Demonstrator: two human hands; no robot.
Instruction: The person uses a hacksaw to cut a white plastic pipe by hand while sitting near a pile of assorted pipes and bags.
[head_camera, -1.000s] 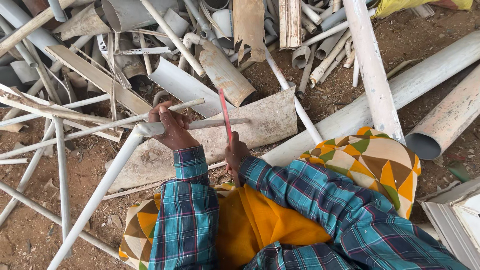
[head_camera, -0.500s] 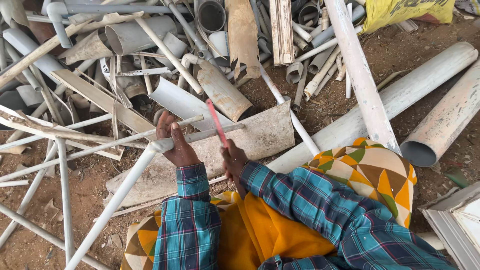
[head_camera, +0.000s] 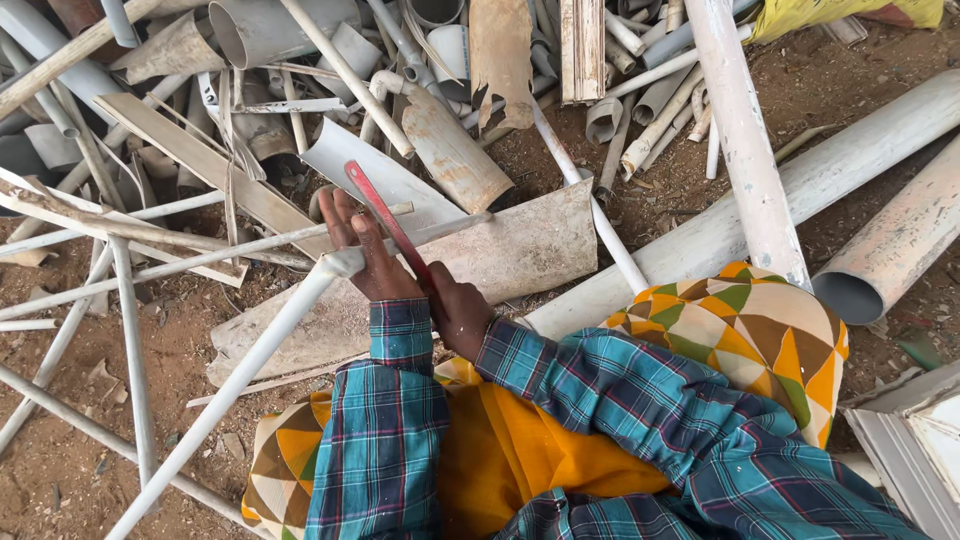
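Observation:
My left hand (head_camera: 362, 250) grips a thin white plastic pipe (head_camera: 230, 380) where it crosses a flat, dirty slab of split pipe (head_camera: 520, 250). My right hand (head_camera: 458, 310) is closed on the lower end of a thin red blade (head_camera: 385, 220), which slants up and to the left across the pipe, right beside the left hand's fingers. Both sleeves are blue-green plaid. Yellow cloth and a patterned orange, green and white fabric (head_camera: 760, 330) cover my lap.
A heap of cut white pipes, split pipe halves and strips (head_camera: 300, 90) fills the top and left. Two large pipes (head_camera: 880, 270) lie at the right, a long painted post (head_camera: 740, 140) across them. Thin rods (head_camera: 130, 340) lie on the brown dirt at the left.
The red blade has tilted further to the left and slid forward across the thin pipe. My left hand stays on the pipe. The view has shifted slightly downward.

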